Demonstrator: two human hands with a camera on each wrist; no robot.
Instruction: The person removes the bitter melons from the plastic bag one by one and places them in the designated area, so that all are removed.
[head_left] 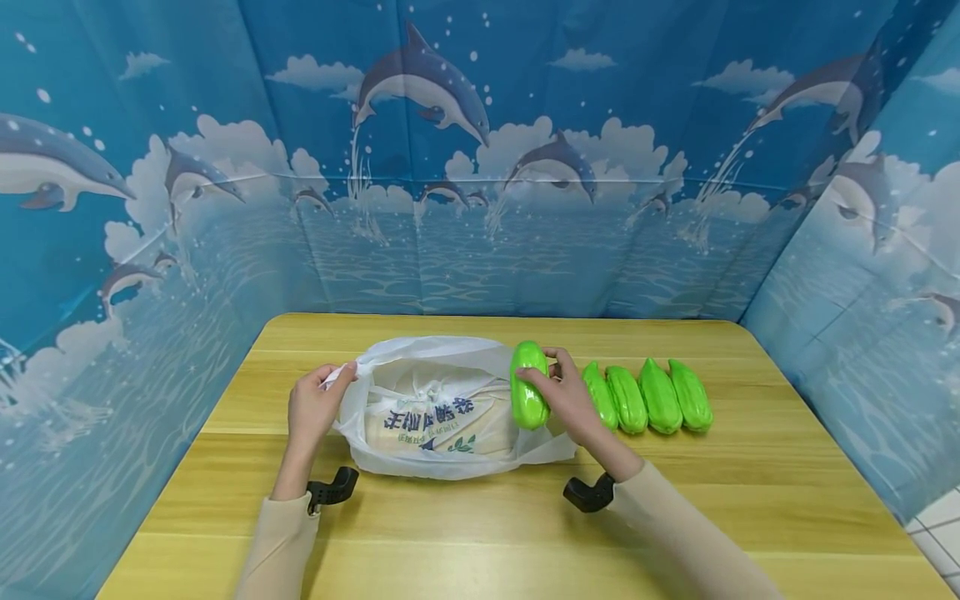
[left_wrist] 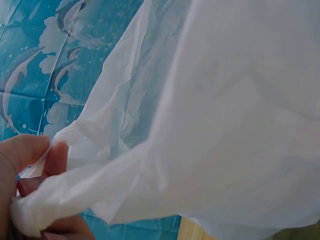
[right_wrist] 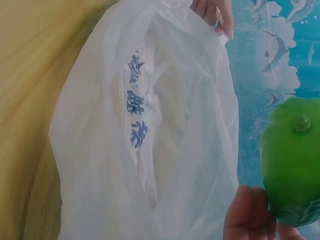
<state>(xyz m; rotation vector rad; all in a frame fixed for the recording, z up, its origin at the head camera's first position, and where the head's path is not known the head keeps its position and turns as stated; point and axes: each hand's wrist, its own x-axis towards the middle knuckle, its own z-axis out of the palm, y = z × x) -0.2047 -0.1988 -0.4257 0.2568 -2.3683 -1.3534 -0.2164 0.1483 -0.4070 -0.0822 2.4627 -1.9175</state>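
Note:
A white plastic bag lies on the table with its mouth spread wide; blue printed characters show inside it. My left hand pinches the bag's left rim, and the gathered film runs between its thumb and fingers in the left wrist view. My right hand grips a glossy green ridged gourd, held upright above the right end of the bag's opening. In the right wrist view the rounded end of that gourd faces the camera. Several similar gourds lie in a row just right of that hand.
The wooden table has rounded far corners. A blue dolphin-print curtain stands behind it and along both sides. A black wrist mount sticks out from the left sleeve, another from the right.

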